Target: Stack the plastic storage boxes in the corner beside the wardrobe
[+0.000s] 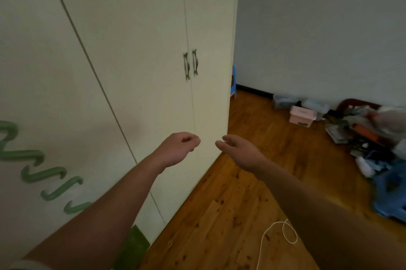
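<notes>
A pink plastic storage box (302, 116) sits on the wooden floor by the far wall. Behind it stand a grey box (284, 101) and a pale blue-grey box (316, 106). The cream wardrobe (140, 54) fills the left of the view, with the corner beyond its right edge. Both my arms reach forward in front of the wardrobe's lower right corner. My left hand (179, 148) is curled into a loose fist with nothing in it. My right hand (238, 151) has its fingers loosely apart and holds nothing. Both hands are far from the boxes.
A blue stool (233, 81) peeks out behind the wardrobe in the corner. A heap of clothes and clutter (371, 135) lies at the right, with a blue plastic item (390, 195) in front. A white cord (283, 232) loops on the floor. Green hooks (39, 173) hang on the wardrobe at left.
</notes>
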### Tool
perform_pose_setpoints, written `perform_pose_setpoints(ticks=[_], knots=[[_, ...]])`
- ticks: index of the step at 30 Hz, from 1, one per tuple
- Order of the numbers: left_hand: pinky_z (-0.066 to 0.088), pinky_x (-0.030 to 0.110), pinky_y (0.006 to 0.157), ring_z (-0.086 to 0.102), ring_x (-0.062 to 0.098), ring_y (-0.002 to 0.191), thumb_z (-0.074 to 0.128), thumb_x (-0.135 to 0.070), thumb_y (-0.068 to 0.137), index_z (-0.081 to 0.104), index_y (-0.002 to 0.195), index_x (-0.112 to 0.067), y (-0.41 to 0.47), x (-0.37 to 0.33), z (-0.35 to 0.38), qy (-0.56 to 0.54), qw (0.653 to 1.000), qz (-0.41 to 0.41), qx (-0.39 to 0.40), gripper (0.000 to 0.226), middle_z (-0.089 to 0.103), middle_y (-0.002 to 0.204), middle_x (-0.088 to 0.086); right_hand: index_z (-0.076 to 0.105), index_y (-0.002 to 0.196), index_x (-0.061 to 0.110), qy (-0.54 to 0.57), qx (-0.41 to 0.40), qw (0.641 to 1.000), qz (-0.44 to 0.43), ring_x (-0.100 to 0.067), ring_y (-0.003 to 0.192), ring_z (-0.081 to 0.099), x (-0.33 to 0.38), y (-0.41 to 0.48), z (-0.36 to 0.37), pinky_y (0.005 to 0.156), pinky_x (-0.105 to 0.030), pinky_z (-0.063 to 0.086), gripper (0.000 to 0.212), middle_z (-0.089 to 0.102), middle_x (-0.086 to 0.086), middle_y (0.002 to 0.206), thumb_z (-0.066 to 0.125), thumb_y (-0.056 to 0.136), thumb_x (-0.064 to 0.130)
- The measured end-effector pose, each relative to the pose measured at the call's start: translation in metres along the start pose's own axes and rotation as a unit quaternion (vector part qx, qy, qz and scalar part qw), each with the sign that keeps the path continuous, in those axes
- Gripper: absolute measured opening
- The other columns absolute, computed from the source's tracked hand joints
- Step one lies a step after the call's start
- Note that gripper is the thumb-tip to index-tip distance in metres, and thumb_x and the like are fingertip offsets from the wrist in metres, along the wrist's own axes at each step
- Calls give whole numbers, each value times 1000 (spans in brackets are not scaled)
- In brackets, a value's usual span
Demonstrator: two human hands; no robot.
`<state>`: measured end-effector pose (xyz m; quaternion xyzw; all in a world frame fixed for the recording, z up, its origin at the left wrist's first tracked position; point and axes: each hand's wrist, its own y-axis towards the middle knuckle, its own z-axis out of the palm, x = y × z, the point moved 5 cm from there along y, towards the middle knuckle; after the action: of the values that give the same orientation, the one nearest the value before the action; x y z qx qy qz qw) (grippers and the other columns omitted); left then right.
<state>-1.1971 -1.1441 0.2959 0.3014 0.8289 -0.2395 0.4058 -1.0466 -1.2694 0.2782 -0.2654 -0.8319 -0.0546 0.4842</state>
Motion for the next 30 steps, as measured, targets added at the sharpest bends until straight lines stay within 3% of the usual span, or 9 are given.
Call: perform_pose_setpoints(ticks=[6,12,19,21,24,30], knots=[[45,25,80,62,4,97,53,-46,91,65,113,-28,36,-29,38,13,999,21,34,31,67,104,-12,41,143,23,20,-27,999,38,-19,123,48,-35,8,-42,88,-29,40,63,49,-1,142,49,91,59],[41,18,70,60,1,95,52,-47,92,64,113,-31,74,-46,68,34,996,39,68,29,64,102,-16,40,144,22,16,-49,997,54,-19,122,49,-50,20,-70,88,-29,41,62,49,-1,141,48,93,56],[43,24,78,58,10,105,51,-46,93,63,117,-30,141,-75,96,42,989,73,119,31,62,112,-10,41,142,22,23,-102,990,91,-18,121,50,-69,56,-114,94,-33,45,58,51,-1,138,49,93,54],[44,23,75,58,12,107,50,-46,94,61,119,-29,161,-85,101,43,987,80,133,33,62,115,-9,41,142,23,25,-112,988,101,-16,118,51,-72,69,-126,89,-30,45,59,51,0,138,49,92,55],[44,26,82,55,15,112,48,-47,94,58,125,-27,193,-100,105,50,982,92,155,38,59,121,-6,42,141,26,33,-130,984,118,-9,107,48,-76,94,-144,71,-20,40,62,52,3,137,50,90,60],[43,32,95,54,15,115,49,-45,95,57,127,-27,256,-127,118,59,974,127,177,37,58,125,-5,42,140,31,28,-172,976,133,1,90,48,-88,138,-177,60,-15,35,63,53,6,134,51,86,64]])
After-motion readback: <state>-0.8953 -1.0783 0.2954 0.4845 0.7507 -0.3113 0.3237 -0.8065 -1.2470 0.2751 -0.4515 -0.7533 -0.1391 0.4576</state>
